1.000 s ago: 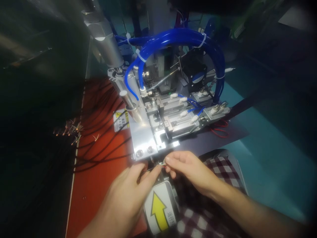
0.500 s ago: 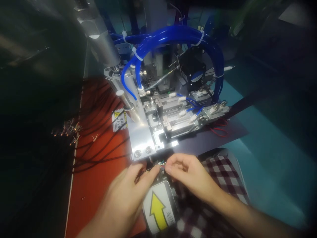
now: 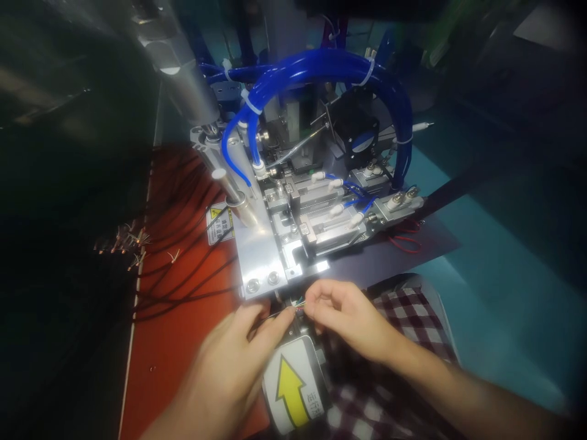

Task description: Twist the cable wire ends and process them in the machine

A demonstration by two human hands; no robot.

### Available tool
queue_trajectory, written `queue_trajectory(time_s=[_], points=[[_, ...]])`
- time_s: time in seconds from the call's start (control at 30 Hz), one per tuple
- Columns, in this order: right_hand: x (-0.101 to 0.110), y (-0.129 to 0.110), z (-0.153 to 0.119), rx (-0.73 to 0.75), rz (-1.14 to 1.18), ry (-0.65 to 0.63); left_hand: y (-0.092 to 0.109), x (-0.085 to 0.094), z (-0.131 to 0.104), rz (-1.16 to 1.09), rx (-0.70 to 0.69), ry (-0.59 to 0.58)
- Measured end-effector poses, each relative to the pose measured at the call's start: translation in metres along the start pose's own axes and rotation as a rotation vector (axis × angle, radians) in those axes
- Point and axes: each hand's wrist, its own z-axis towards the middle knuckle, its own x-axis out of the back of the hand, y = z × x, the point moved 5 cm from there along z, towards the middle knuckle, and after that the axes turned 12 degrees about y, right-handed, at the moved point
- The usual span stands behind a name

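Thin coloured wires (image 3: 299, 304) fan out between my two hands, just below the front end of the metal machine (image 3: 261, 256). My left hand (image 3: 243, 348) is closed, its thumb and fingers pinching the cable end from which the wires come out. Most of that cable is hidden by the hand. My right hand (image 3: 343, 315) is pinched shut on the free tips of the wires, close to the left thumb. Right under the fingers sits a white label with a yellow arrow (image 3: 291, 385).
Several black cables (image 3: 183, 278) with stripped ends (image 3: 132, 238) lie across the red surface (image 3: 169, 373) at left. Blue air hoses (image 3: 325, 64) arch over the machine. A metal cylinder (image 3: 183, 79) rises at upper left. Checked cloth (image 3: 413, 324) covers the lap.
Both hands stay at nearly the same spot. My right fingers have curled slightly and shifted a little at the wire tips. The view has moved very slightly.
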Motion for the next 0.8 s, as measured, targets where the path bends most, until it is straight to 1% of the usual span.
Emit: queue_trajectory(time_s=[0.17,0.37,0.53,0.67,0.73,0.8], points=[[0.0,-0.004,0.002,0.006,-0.022,-0.047,0.0,0.0,-0.001,-0.028,-0.011,0.006],[0.002,-0.009,0.004,-0.033,-0.089,-0.074,0.001,0.0,0.001,-0.023,-0.022,-0.018],[0.003,-0.009,0.006,-0.062,-0.09,-0.1,0.001,0.001,0.001,0.026,-0.041,-0.019],[0.003,-0.011,0.008,-0.057,-0.084,-0.114,0.001,0.001,0.001,-0.005,-0.077,-0.036],[0.003,-0.012,0.007,-0.037,-0.094,-0.118,0.002,0.001,0.002,-0.009,-0.071,-0.042],[0.002,-0.014,0.007,-0.025,-0.107,-0.124,0.001,0.002,0.003,-0.003,-0.034,-0.027]])
